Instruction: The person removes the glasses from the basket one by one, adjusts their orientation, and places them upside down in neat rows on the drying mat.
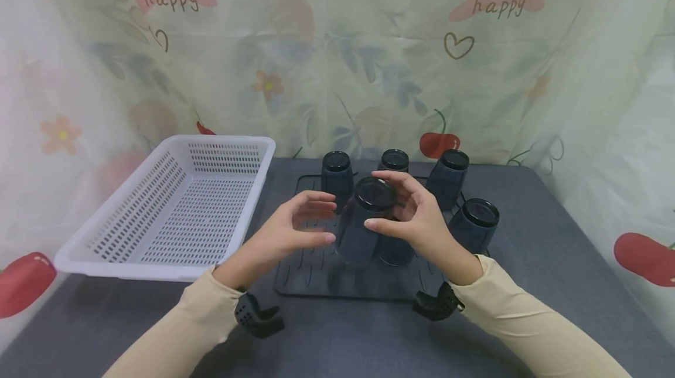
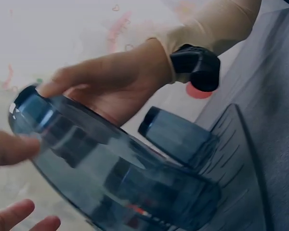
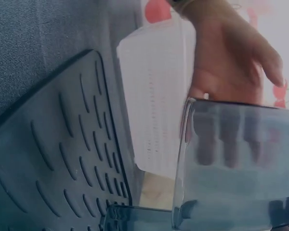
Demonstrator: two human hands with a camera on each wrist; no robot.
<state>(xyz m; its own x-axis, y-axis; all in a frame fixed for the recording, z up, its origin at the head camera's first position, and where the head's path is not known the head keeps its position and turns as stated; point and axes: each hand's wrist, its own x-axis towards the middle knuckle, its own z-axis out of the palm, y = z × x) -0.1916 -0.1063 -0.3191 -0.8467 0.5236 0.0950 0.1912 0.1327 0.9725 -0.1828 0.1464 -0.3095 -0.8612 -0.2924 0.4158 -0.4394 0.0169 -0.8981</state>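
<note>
A translucent dark-blue tumbler (image 1: 361, 222) hangs bottom-up and slightly tilted over a dark ribbed drying mat (image 1: 316, 281). My right hand (image 1: 416, 214) grips it near its upturned base, thumb in front and fingers behind. My left hand (image 1: 297, 222) is beside it on the left, thumb and fingers spread apart. Through the tumbler's wall (image 3: 274, 130), the left fingers show in the right wrist view. Another upturned tumbler (image 1: 396, 251) is on the mat behind the held one, partly hidden by it and the right hand.
More upturned tumblers stand at the mat's back and right side, including one at the back left (image 1: 337, 176), one at the back right (image 1: 449, 179) and one at the right (image 1: 476, 225). A white perforated basket (image 1: 253, 199) is at the left. A patterned curtain (image 1: 337, 61) hangs behind the table.
</note>
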